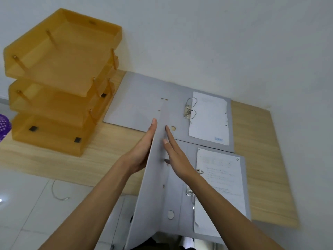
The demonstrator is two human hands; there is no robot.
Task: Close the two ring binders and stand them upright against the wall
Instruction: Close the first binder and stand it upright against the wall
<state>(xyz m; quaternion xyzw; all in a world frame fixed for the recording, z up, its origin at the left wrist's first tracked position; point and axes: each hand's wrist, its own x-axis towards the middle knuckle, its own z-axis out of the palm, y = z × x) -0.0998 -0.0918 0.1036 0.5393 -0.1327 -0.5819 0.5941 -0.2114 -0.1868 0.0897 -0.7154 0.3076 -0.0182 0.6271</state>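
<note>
Two grey ring binders lie on a light wooden desk. The far binder is spread flat open near the wall, its metal rings holding a white sheet. The near binder is half shut: its left cover stands raised nearly vertical. My left hand presses flat on the cover's outer side. My right hand lies flat against its inner side, fingers straight. Papers sit on the near binder's rings.
A three-tier amber plastic letter tray stands at the desk's left end. The white wall runs behind the desk. A purple mesh basket shows at the far left. White floor tiles and a loose wire lie below the desk edge.
</note>
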